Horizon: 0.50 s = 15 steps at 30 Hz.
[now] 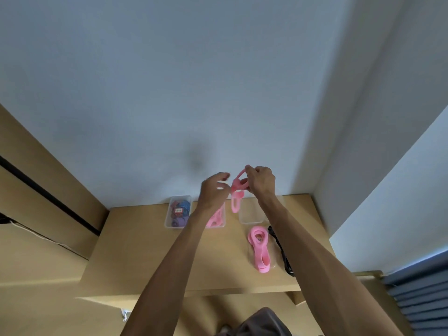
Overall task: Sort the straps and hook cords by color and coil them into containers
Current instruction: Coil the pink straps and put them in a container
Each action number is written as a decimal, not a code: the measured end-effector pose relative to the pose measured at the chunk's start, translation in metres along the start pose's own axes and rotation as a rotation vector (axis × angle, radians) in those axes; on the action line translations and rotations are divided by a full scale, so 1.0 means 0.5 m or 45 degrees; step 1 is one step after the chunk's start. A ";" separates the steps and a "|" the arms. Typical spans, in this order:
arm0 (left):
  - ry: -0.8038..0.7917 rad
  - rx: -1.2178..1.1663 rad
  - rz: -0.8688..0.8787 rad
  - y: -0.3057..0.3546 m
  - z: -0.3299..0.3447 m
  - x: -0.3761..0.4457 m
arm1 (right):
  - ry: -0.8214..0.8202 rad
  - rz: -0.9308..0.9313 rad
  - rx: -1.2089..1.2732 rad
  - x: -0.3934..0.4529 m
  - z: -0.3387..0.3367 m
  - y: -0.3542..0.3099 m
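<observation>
My right hand (pixel 260 181) pinches the pink strap (pixel 237 190) up in the air, its loops dangling above the middle tub (pixel 223 220); my left hand (pixel 213 190) hovers beside it, fingers loosely curled, holding nothing. I'd catch the hanging loop with the left, wind it tight, then lower it in. Left of that tub sits the tub of blue and red cords (pixel 179 212); right of it a clear tub (pixel 249 214), nearer me more pink straps (pixel 259 247) and a black cord (pixel 281 251).

You've got a pink strap (pixel 237 190) looped, dangling above the clear containers. Left container (pixel 179 212): blue/red/purple cords. Middle one (pixel 216 220): pink coils. Right one (pixel 249 214) looks bare. Pink bundle (pixel 259 248) & black cord (pixel 282 251) lie nearer you.
</observation>
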State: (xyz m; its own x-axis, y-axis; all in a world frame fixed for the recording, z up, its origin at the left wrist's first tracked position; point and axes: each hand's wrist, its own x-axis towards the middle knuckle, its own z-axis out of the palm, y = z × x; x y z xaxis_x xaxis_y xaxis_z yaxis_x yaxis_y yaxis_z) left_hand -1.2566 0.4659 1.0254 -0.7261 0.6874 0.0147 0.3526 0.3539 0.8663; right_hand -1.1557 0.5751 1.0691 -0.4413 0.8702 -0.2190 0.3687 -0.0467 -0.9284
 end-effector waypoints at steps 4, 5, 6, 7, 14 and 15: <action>-0.133 0.219 0.262 0.015 0.035 0.004 | 0.055 -0.006 -0.223 0.010 0.017 -0.011; -0.066 0.243 0.277 0.016 0.044 0.010 | 0.047 -0.020 -0.248 0.011 0.019 -0.014; -0.001 0.246 0.281 0.016 0.051 0.016 | 0.039 -0.050 -0.262 0.012 0.021 -0.017; 0.043 0.229 0.273 0.015 0.059 0.021 | 0.049 -0.093 -0.269 0.012 0.022 -0.020; -0.042 -0.764 -0.201 0.017 0.029 0.062 | 0.427 0.010 0.116 0.039 0.010 0.049; -0.100 -0.975 -0.245 0.019 0.019 0.065 | 0.332 0.201 0.208 0.044 0.012 0.076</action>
State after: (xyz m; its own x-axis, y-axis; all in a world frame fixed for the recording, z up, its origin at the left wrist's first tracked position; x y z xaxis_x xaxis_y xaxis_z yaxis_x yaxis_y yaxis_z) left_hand -1.2713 0.4973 1.0293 -0.6792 0.7114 -0.1805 -0.2995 -0.0441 0.9531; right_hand -1.1565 0.5895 1.0273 -0.1572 0.9412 -0.2990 0.2706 -0.2501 -0.9296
